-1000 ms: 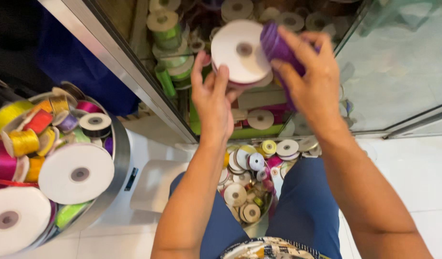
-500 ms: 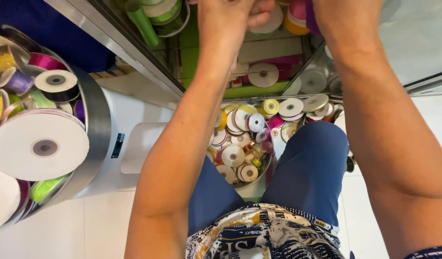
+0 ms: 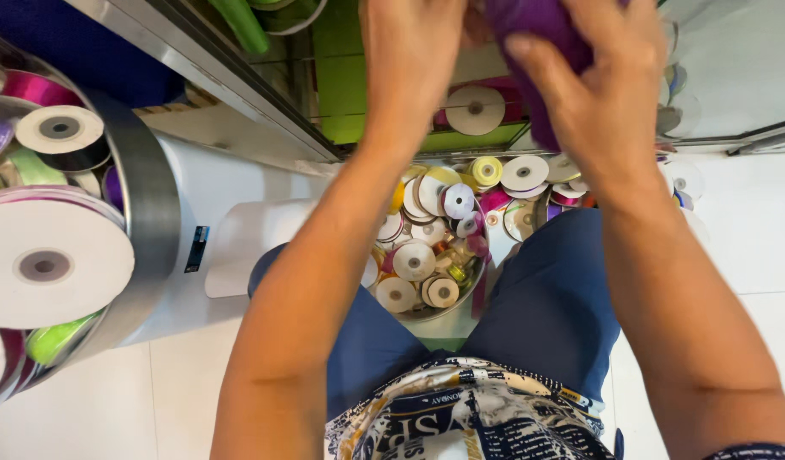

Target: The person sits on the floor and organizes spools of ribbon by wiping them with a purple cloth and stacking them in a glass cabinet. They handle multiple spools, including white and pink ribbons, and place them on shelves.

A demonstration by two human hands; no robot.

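Note:
My right hand (image 3: 593,85) is raised at the top of the view and closed around a purple ribbon roll (image 3: 533,25), which its fingers partly cover. Just left of it is my left hand (image 3: 409,51), also raised. Its fingertips run out of the frame, so whether it holds anything is hidden. Both hands are up in front of a glass display cabinet (image 3: 239,94) with green shelves. My forearms cross the middle of the view.
A round metal bowl (image 3: 461,308) of several small ribbon spools sits on the floor between my knees. At left a large metal tub (image 3: 146,213) holds big white spools (image 3: 48,266) and coloured rolls. One white spool (image 3: 475,109) lies inside the cabinet. The floor is white tile.
The view has tipped downward, so both hands sit higher in the frame. The large white spool seen between my hands a second ago is out of sight. The purple roll stays in my right hand.

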